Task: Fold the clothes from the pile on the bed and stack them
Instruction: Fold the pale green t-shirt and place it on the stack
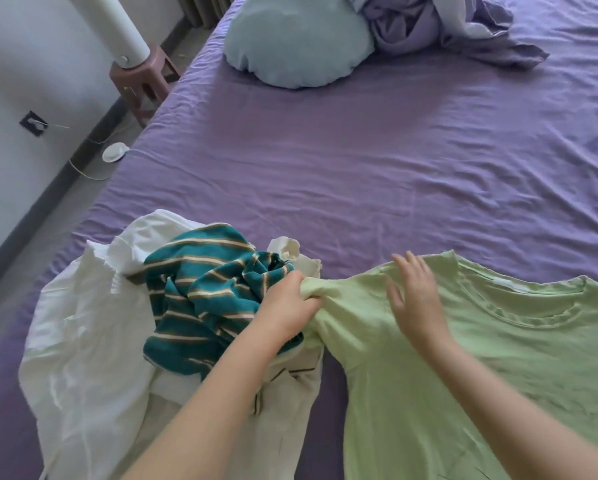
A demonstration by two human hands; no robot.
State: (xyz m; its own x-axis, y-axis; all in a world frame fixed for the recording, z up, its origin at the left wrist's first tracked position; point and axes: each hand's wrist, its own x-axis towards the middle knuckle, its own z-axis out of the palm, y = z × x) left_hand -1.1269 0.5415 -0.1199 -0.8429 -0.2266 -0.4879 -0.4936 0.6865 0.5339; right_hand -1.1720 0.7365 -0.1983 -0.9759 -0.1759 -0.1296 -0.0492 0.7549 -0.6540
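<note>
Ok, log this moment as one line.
left hand grips green t-shirt sleeve | right hand flat on shoulder | pile unfolded

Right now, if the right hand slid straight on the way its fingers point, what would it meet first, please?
Just past the right hand comes the green T-shirt's shoulder edge, then bare purple sheet; the way looks free, though depth is uncertain.

Left hand gripping green T-shirt sleeve, right hand flat on it
</note>
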